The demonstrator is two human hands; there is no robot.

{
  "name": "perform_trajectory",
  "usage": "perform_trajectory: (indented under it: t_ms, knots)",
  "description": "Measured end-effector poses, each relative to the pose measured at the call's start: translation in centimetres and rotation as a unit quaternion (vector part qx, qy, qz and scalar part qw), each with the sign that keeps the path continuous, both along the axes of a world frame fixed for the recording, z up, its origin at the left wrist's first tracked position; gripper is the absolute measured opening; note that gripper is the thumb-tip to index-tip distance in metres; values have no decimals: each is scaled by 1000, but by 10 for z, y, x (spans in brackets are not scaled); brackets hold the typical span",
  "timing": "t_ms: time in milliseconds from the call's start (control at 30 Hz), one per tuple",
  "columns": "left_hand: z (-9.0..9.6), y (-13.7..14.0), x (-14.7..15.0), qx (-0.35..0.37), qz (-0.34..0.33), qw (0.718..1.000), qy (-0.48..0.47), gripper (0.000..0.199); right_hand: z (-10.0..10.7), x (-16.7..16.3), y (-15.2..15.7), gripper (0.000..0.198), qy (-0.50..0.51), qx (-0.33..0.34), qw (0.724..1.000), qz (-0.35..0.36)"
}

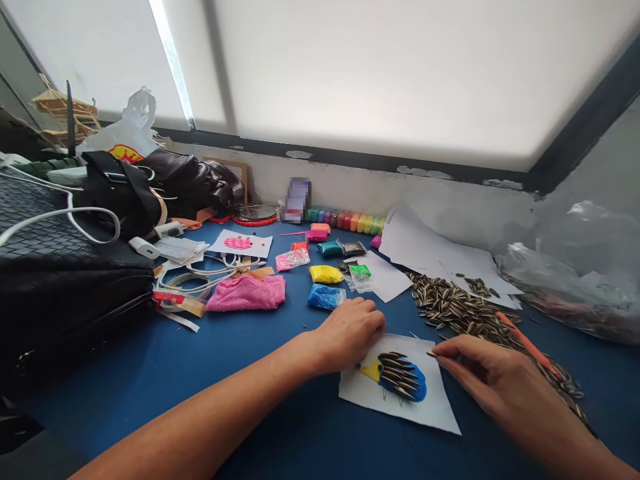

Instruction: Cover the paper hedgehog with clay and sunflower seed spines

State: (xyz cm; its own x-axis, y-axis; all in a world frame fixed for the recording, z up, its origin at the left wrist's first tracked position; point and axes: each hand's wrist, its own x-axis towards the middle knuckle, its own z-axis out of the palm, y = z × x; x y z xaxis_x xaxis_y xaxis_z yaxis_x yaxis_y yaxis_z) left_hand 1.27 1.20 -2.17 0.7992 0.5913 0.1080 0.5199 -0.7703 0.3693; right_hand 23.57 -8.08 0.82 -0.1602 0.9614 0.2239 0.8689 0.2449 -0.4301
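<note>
A white paper sheet (430,407) lies on the blue table (210,380) before me. On it sits a blue clay shape (417,390) with a yellow tip and rows of striped sunflower seeds pressed in. My left hand (347,333) rests with curled fingers on the sheet's upper left corner. My right hand (495,380) pinches a single sunflower seed (432,355) at the sheet's right edge, just right of the clay shape.
A heap of sunflower seeds (455,307) with an orange stick (525,341) lies to the right on white papers. Small clay packets (325,273), a pink cloth (247,293), cables and black bags (55,267) fill the left. A plastic bag (575,280) sits far right.
</note>
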Motion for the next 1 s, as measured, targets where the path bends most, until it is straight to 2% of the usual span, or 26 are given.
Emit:
perform_trajectory:
  t_ms: [100,300,400,567,633,733,867,1000]
  knots:
    - [1,-1,1,-5,13,1000,5,14,-1,-2,-1,24,19,-30,999,1]
    - [5,5,-2,17,10,1000,19,13,3,-10,-3,22,-4,26,1000,15]
    - [5,8,-4,21,3,999,24,17,2,-14,-5,22,-3,30,999,13]
    - [-1,6,-2,18,23,999,-37,20,-4,-15,-5,21,32,13,999,-8]
    - [-2,3,-1,-7,28,996,-86,25,-6,-15,-4,21,43,15,999,-10]
    - [2,-1,-3,-89,19,986,-140,28,-9,-16,-3,21,50,23,998,-6]
    - [12,-3,-11,-192,-37,975,-104,54,-12,-19,-3,21,53,28,998,2]
    - [17,-4,-15,-209,-73,973,-64,72,-16,-19,-2,20,42,28,999,3]
